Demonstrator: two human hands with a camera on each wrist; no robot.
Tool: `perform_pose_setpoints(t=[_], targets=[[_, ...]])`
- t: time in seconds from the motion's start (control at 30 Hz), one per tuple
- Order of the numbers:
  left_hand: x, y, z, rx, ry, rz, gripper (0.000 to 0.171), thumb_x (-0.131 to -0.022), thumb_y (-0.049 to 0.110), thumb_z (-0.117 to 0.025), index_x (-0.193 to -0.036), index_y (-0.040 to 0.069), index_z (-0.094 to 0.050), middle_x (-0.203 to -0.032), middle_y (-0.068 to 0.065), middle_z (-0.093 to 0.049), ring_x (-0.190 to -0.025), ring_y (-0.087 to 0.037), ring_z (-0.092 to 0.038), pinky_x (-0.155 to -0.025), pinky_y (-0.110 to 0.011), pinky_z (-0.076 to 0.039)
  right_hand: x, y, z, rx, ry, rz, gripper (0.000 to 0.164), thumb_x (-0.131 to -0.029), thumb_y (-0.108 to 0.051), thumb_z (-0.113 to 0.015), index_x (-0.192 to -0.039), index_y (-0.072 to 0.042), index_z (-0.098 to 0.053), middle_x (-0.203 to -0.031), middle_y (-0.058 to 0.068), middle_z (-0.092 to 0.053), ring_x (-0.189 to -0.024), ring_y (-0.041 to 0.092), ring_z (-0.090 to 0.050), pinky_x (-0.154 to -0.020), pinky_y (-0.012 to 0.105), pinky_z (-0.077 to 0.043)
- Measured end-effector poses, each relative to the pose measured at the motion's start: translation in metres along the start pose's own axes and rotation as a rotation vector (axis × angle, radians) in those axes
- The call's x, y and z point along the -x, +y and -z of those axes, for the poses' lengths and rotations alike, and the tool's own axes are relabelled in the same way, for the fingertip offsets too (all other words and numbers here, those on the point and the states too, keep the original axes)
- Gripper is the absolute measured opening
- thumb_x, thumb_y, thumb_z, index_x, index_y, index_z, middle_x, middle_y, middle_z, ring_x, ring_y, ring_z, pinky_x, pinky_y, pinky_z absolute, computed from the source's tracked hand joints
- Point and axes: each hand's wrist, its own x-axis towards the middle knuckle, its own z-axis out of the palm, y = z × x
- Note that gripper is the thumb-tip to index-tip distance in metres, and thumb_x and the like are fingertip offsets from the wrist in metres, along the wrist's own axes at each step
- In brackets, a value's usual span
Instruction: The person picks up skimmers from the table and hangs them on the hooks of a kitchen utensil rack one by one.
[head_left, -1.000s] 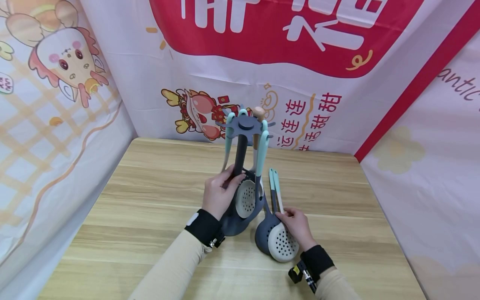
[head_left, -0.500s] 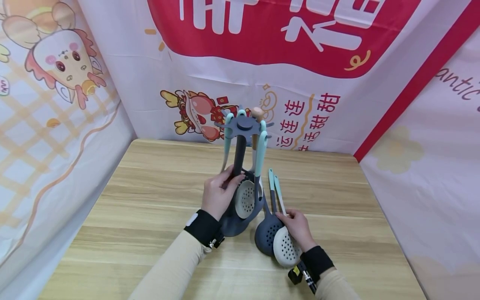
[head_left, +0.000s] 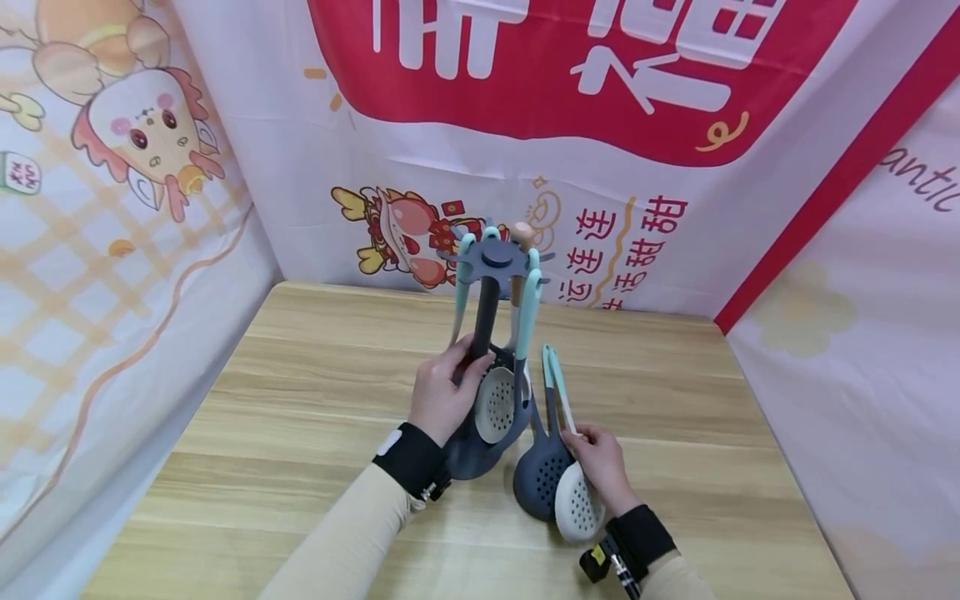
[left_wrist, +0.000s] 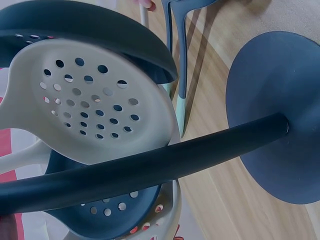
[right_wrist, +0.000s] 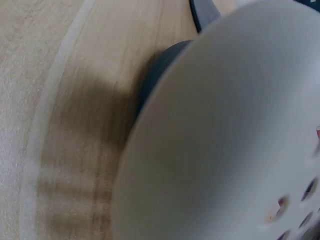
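Note:
My left hand (head_left: 442,396) grips the dark upright post (head_left: 487,317) of a utensil stand. Pale and dark utensils with teal handles hang around it, among them a pale skimmer (head_left: 496,408). In the left wrist view the post meets a round dark base (left_wrist: 272,85). Right of the stand, my right hand (head_left: 600,467) pinches another pale skimmer (head_left: 579,508) by its stem. Its perforated bowl fills much of the right wrist view, tilted over the table. Beside it lies a dark skimmer (head_left: 536,483), bowl toward me and teal handle end toward the back.
The wood-grain table (head_left: 300,400) carries the stand near its middle. Printed cloth hangs behind it (head_left: 285,150) and along both sides. The stand's top hub (head_left: 497,255) spreads several hooks, and a wooden-handled utensil (head_left: 522,235) hangs at the back.
My right hand has slid the pale skimmer rightward and a little toward me, off the dark skimmer's bowl, uncovering its holes. My left hand keeps its grip on the post.

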Motion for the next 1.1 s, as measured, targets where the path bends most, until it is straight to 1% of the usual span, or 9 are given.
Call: perform_pose_setpoints(t=[0.2,0.37,0.47,0.53,0.63,0.73,0.83,0.97,1.1], targets=[[0.0,0.002,0.002,-0.026,-0.027,-0.013,0.025,-0.096,0.017,-0.066,-0.116,0.001,-0.068,-0.099,-0.013,-0.075,-0.088,-0.023,-0.074,-0.083,-0.034,-0.06,0.009,-0.004,0.004,-0.03,0.037,0.053,0.031,-0.097,-0.017,-0.061,-0.118,0.005,-0.065,-0.084,0.003,-0.059,-0.077,0.017,-0.053,-0.06,0.021,-0.042],[-0.001,0.004,0.005,-0.045,-0.05,-0.013,0.025,-0.097,0.016,-0.065,-0.115,0.001,-0.068,-0.097,-0.013,-0.075,-0.081,-0.021,-0.072,-0.076,-0.035,-0.061,0.015,-0.01,0.009,-0.043,0.035,0.039,0.033,-0.098,-0.021,-0.06,-0.119,0.004,-0.064,-0.087,0.009,-0.061,-0.078,0.021,-0.055,-0.062,0.023,-0.043],[-0.002,0.006,0.006,-0.044,-0.069,-0.01,0.024,-0.098,0.017,-0.064,-0.116,0.001,-0.067,-0.098,-0.012,-0.075,-0.084,-0.022,-0.072,-0.077,-0.036,-0.061,0.02,-0.016,0.013,-0.048,0.036,0.027,0.036,-0.099,-0.023,-0.059,-0.123,0.004,-0.063,-0.089,0.008,-0.061,-0.079,0.021,-0.054,-0.064,0.024,-0.042],[-0.003,0.008,0.007,-0.04,-0.086,-0.004,0.023,-0.099,0.018,-0.063,-0.116,0.002,-0.066,-0.101,-0.012,-0.074,-0.089,-0.023,-0.073,-0.081,-0.037,-0.061,0.023,-0.02,0.016,-0.056,0.042,0.027,0.036,-0.099,-0.022,-0.059,-0.123,0.005,-0.062,-0.087,0.007,-0.061,-0.078,0.02,-0.053,-0.064,0.023,-0.042],[-0.005,0.011,0.008,-0.022,-0.116,0.009,0.021,-0.1,0.017,-0.061,-0.115,0.003,-0.064,-0.104,-0.011,-0.073,-0.096,-0.023,-0.073,-0.087,-0.036,-0.06,0.027,-0.027,0.019,-0.079,0.052,0.039,0.035,-0.099,-0.02,-0.059,-0.123,0.006,-0.062,-0.084,0.003,-0.06,-0.074,0.017,-0.051,-0.061,0.022,-0.041],[-0.006,0.013,0.009,0.004,-0.135,0.024,0.019,-0.099,0.016,-0.061,-0.114,0.003,-0.064,-0.106,-0.011,-0.072,-0.097,-0.023,-0.072,-0.088,-0.036,-0.059,0.032,-0.033,0.022,-0.11,0.053,0.052,0.034,-0.099,-0.017,-0.059,-0.123,0.007,-0.062,-0.079,0.001,-0.058,-0.07,0.014,-0.049,-0.059,0.021,-0.041],[-0.007,0.013,0.01,0.029,-0.147,0.026,0.019,-0.1,0.015,-0.06,-0.115,0.004,-0.064,-0.109,-0.011,-0.072,-0.099,-0.022,-0.071,-0.089,-0.036,-0.059,0.036,-0.039,0.022,-0.141,0.047,0.053,0.034,-0.099,-0.016,-0.06,-0.124,0.007,-0.061,-0.078,-0.001,-0.058,-0.067,0.011,-0.048,-0.058,0.021,-0.041],[-0.008,0.013,0.012,0.058,-0.166,0.012,0.02,-0.102,0.016,-0.057,-0.117,0.005,-0.063,-0.112,-0.01,-0.071,-0.102,-0.022,-0.07,-0.091,-0.036,-0.058,0.041,-0.045,0.022,-0.168,0.039,0.05,0.034,-0.098,-0.017,-0.06,-0.124,0.006,-0.061,-0.077,-0.003,-0.057,-0.066,0.01,-0.048,-0.058,0.02,-0.041],[-0.011,0.012,0.015,0.083,-0.193,-0.032,0.022,-0.101,0.015,-0.057,-0.119,0.003,-0.063,-0.114,-0.012,-0.071,-0.105,-0.024,-0.07,-0.091,-0.036,-0.058,0.044,-0.048,0.023,-0.191,0.034,0.053,0.034,-0.098,-0.017,-0.061,-0.124,0.005,-0.062,-0.077,-0.004,-0.056,-0.065,0.01,-0.048,-0.058,0.02,-0.041]])
